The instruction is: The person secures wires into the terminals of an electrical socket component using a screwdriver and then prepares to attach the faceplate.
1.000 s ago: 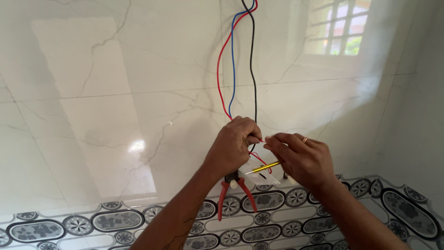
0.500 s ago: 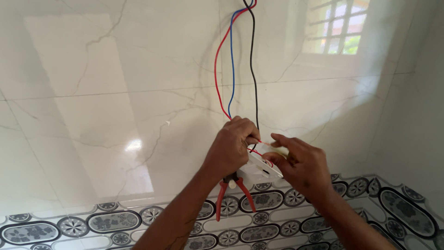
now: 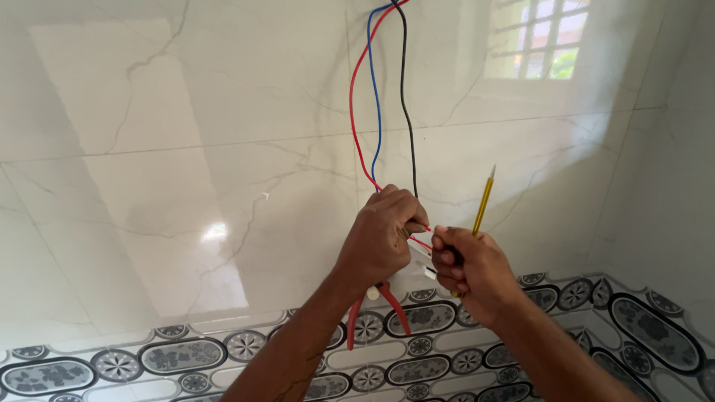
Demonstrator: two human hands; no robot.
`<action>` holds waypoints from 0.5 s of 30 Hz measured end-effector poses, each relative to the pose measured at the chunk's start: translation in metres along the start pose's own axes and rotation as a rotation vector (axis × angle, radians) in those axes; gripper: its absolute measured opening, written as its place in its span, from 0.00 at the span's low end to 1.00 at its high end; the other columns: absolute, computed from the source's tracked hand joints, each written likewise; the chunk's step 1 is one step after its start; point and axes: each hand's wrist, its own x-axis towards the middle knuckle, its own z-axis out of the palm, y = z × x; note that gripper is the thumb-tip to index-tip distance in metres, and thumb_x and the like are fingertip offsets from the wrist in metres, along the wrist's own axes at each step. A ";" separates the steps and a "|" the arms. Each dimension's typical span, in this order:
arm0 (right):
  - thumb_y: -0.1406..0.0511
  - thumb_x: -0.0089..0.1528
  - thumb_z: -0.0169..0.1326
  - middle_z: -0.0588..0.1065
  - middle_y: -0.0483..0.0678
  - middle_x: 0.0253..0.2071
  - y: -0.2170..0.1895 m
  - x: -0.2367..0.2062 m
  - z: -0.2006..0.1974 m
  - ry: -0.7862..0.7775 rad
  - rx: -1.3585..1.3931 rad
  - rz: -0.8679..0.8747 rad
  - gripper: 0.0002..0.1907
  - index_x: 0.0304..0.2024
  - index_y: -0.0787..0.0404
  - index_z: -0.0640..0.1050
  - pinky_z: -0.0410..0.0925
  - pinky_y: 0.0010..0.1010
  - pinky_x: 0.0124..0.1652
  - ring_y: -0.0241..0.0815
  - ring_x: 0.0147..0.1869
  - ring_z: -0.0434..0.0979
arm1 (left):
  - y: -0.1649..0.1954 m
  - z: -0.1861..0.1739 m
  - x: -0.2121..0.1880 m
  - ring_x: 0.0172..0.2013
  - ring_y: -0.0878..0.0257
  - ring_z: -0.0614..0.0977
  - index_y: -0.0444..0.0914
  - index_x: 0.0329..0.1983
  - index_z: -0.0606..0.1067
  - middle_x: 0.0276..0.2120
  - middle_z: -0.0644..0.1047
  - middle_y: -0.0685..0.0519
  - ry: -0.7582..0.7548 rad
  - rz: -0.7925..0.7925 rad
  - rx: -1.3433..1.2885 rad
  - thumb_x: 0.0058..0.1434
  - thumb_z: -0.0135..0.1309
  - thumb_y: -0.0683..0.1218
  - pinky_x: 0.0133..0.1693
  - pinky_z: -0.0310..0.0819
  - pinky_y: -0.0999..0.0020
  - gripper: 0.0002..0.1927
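Observation:
Red [image 3: 352,112], blue [image 3: 370,89] and black [image 3: 404,97] wires hang down the glossy tiled wall into my hands. My left hand [image 3: 380,242] is closed around the wire ends and a small white fitting [image 3: 418,260], with red-handled pliers [image 3: 372,313] hanging below its palm. My right hand [image 3: 469,272] sits just to the right, touching the white fitting, and grips a yellow screwdriver [image 3: 482,205] whose tip points up and slightly right.
The wall is pale marble-look tile [image 3: 186,149] with a patterned black-and-white border band [image 3: 186,356] low down. A side wall [image 3: 685,164] meets it at a corner on the right. A window is reflected [image 3: 536,37] in the tile at the top right.
The yellow screwdriver has swung from lying across between my hands to pointing upward in my right hand. The view has shifted slightly; my left hand stays on the wires.

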 end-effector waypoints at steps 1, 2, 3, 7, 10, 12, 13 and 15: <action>0.62 0.64 0.61 0.80 0.44 0.33 0.000 -0.001 0.000 -0.010 0.014 0.015 0.08 0.43 0.59 0.82 0.67 0.26 0.25 0.33 0.26 0.75 | -0.001 0.000 0.000 0.36 0.54 0.75 0.34 0.31 0.72 0.28 0.74 0.50 0.012 -0.004 -0.003 0.53 0.53 0.28 0.40 0.71 0.60 0.09; 0.62 0.63 0.61 0.80 0.44 0.33 -0.002 -0.002 -0.001 -0.005 0.010 0.030 0.09 0.44 0.59 0.82 0.67 0.25 0.25 0.32 0.26 0.76 | -0.002 -0.001 0.000 0.36 0.54 0.75 0.34 0.31 0.72 0.28 0.74 0.50 0.012 -0.019 -0.004 0.53 0.53 0.28 0.40 0.72 0.60 0.09; 0.62 0.63 0.61 0.81 0.44 0.34 -0.004 -0.003 -0.002 0.028 -0.184 -0.093 0.10 0.45 0.59 0.82 0.67 0.25 0.25 0.32 0.26 0.76 | -0.004 -0.002 0.000 0.35 0.54 0.75 0.34 0.31 0.73 0.28 0.75 0.50 0.010 -0.037 -0.007 0.53 0.52 0.28 0.40 0.72 0.60 0.09; 0.61 0.62 0.61 0.83 0.45 0.37 -0.017 -0.010 -0.012 0.154 -0.903 -0.951 0.15 0.49 0.59 0.83 0.69 0.23 0.24 0.31 0.25 0.77 | -0.011 -0.006 0.002 0.35 0.55 0.78 0.34 0.31 0.74 0.28 0.77 0.51 -0.036 -0.094 -0.045 0.54 0.53 0.29 0.38 0.74 0.61 0.08; 0.64 0.60 0.65 0.82 0.45 0.39 -0.027 -0.012 -0.018 0.175 -1.105 -1.421 0.13 0.47 0.60 0.83 0.70 0.26 0.27 0.34 0.29 0.80 | -0.012 -0.005 0.004 0.35 0.54 0.77 0.33 0.31 0.75 0.28 0.77 0.49 -0.073 -0.076 -0.013 0.56 0.57 0.32 0.39 0.72 0.61 0.05; 0.66 0.61 0.64 0.81 0.45 0.38 -0.031 -0.011 -0.021 0.163 -1.181 -1.539 0.10 0.44 0.60 0.82 0.71 0.29 0.28 0.37 0.30 0.81 | -0.010 -0.003 0.006 0.34 0.55 0.77 0.33 0.32 0.76 0.27 0.78 0.50 -0.095 -0.103 -0.042 0.58 0.58 0.34 0.38 0.72 0.61 0.04; 0.67 0.61 0.63 0.81 0.45 0.37 -0.031 -0.010 -0.022 0.148 -1.203 -1.554 0.08 0.43 0.60 0.82 0.71 0.29 0.29 0.38 0.31 0.82 | -0.009 -0.003 0.007 0.34 0.55 0.77 0.34 0.32 0.76 0.27 0.78 0.50 -0.105 -0.115 -0.054 0.59 0.59 0.34 0.38 0.73 0.62 0.03; 0.68 0.61 0.62 0.79 0.45 0.34 -0.028 -0.008 -0.023 0.128 -1.164 -1.474 0.05 0.40 0.61 0.81 0.70 0.29 0.29 0.37 0.29 0.79 | -0.006 -0.003 0.008 0.35 0.56 0.78 0.34 0.32 0.76 0.27 0.78 0.51 -0.128 -0.106 -0.088 0.58 0.59 0.35 0.38 0.73 0.62 0.03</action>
